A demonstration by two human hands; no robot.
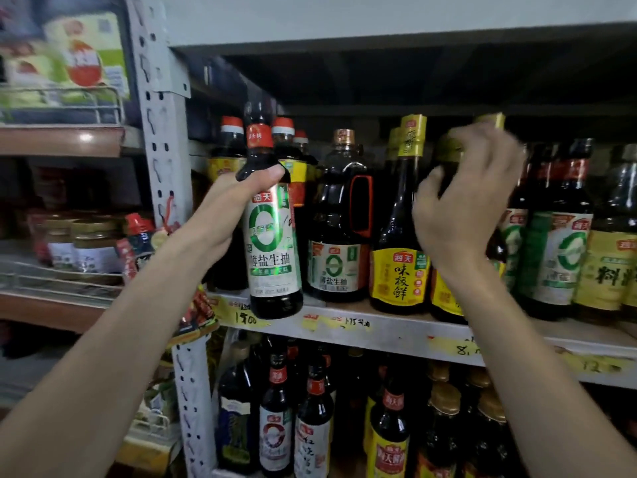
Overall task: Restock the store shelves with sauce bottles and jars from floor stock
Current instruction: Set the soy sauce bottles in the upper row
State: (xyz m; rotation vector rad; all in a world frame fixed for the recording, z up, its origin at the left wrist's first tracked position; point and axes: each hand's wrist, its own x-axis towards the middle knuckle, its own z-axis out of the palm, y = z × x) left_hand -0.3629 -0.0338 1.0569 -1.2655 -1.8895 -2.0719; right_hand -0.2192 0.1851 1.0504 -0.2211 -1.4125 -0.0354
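Looking from the head camera, the left hand (238,198) grips a green-labelled sauce bottle (272,243) just below the neck, thumb wrapped across its shoulder, holding it upright in front of the shelf (396,334) edge, left of a handled jug (339,229). The right hand (465,208), partly blurred, has thumb and fingers curled round the upper body of a yellow-capped bottle (444,298) standing on that shelf among other bottles.

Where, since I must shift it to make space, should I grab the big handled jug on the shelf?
Take the jug by its moulded handle, coming from the front: the loop faces the aisle, while neighbouring bottles crowd both flanks, so wrapping the wide body looks awkward.
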